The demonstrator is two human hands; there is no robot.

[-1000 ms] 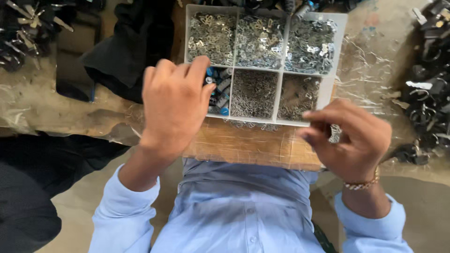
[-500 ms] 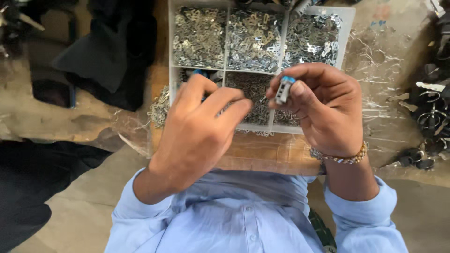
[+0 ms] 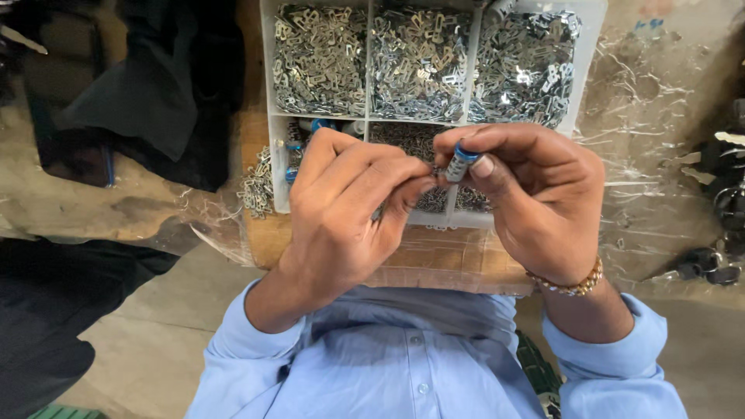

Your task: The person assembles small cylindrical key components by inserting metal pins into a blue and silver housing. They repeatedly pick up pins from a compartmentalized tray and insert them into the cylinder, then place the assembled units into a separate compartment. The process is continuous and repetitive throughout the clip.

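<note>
Right hand [image 3: 543,206] is pinching a small blue-capped grey cylinder [image 3: 461,163], long axis tilting toward one o'clock; left hand [image 3: 349,213] is closing its fingertips just at eight o'clock of it, over the white compartmented tray of metal clips [image 3: 590,46].

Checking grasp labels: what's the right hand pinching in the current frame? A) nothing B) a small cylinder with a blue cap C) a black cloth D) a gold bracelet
B: the right hand pinches a small cylinder with a blue cap between thumb and fingers, above the compartment tray, with the left hand meeting it.
</note>
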